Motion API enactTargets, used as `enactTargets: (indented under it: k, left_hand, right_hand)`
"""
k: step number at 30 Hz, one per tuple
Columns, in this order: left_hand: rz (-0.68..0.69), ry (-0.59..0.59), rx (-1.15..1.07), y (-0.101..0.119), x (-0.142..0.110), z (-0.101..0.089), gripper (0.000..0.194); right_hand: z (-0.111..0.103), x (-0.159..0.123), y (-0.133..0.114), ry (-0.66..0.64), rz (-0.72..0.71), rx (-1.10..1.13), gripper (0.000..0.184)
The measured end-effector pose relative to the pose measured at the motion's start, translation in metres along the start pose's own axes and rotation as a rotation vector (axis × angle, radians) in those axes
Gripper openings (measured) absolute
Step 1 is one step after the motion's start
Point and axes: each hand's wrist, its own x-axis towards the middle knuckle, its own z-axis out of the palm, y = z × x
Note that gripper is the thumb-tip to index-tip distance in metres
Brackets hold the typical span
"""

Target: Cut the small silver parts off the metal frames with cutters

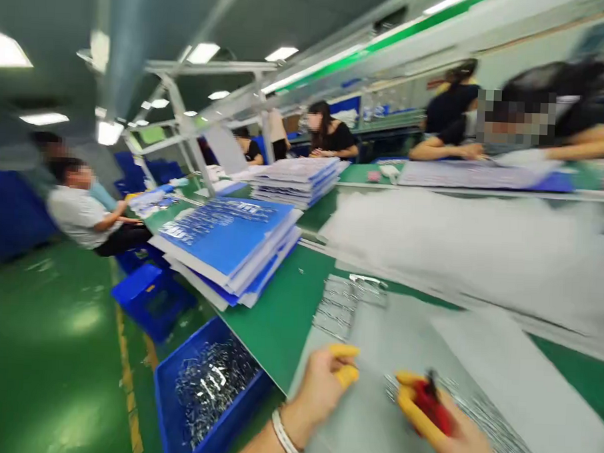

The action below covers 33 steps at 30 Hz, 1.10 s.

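Observation:
My left hand [325,381] is over the left side of a pale sheet [368,416], with yellow covers on the thumb and forefinger. Those two tips are apart, and I see nothing between them. On the right, my right hand [438,419], also with yellow-covered fingers, grips a red-handled tool [433,407] with a dark tip; its kind is blurred. Small metal wire pieces [493,422] lie in a long row beside and under that hand. Beyond my left hand, flat metal wire frames [336,308] rest at the sheet's far corner.
A blue bin [162,394] full of shiny metal pieces stands below the table's left edge. On the green table [272,325] is a stack of blue and white sheets [231,243] bearing metal parts. White sheeting [456,240] lies across the far side. Several co-workers sit beyond.

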Motion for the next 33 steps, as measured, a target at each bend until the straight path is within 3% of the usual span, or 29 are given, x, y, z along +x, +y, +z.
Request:
enactTargets:
  k: [1,3,10,18,33]
  left_hand:
    - [-0.009,-0.001,-0.014,0.001,-0.001,0.000,0.029]
    - [-0.037,-0.038,-0.037,0.000,0.000,0.001,0.022]
    - [-0.100,-0.158,-0.066,-0.007,-0.001,0.011,0.031]
    - [-0.144,-0.113,-0.054,-0.012,0.003,0.022,0.032]
    - [-0.128,-0.083,-0.090,-0.010,0.006,0.026,0.032]
  right_hand:
    - [0.001,-0.003,-0.007,-0.070,0.070,0.075,0.041]
    - [0.004,-0.006,-0.017,-0.091,0.138,0.238,0.044]
    - [0.011,-0.011,-0.019,-0.067,0.148,0.456,0.040]
    - [0.016,-0.004,-0.011,-0.091,0.149,0.512,0.039]
    - [0.019,-0.004,-0.020,-0.067,0.118,0.524,0.040]
